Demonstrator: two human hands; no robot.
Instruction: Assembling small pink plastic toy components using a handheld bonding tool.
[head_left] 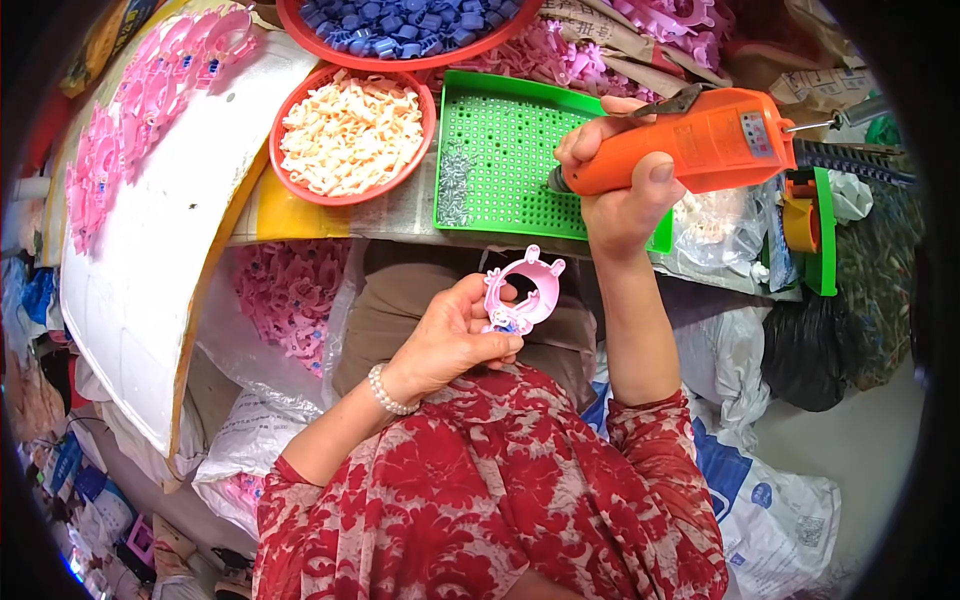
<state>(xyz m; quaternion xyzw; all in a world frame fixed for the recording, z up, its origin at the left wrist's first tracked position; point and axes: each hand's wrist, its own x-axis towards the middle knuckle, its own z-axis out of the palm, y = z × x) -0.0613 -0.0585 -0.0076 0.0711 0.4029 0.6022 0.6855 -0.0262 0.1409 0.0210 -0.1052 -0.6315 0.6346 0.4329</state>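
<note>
Near my lap, my left hand [455, 335] pinches a pink plastic ring-shaped part [540, 285] with small ear-like knobs on top and a bit of blue at its base. My right hand [625, 190] is wrapped round an orange electric screwdriver [690, 145]. The driver lies almost level, its tip pointing left over a green perforated tray [520, 120]. Small silvery screws [456, 185] are heaped along the tray's left side. From this angle I cannot tell whether a screw sits on the tip.
Left of the tray stands a red bowl of cream-coloured pieces [350, 135]; behind it, a red basin holds blue parts [410, 25]. Pink parts line a white board [150, 230] at left. A bag of pink assemblies [290, 300] hangs below the table edge. A cable trails right.
</note>
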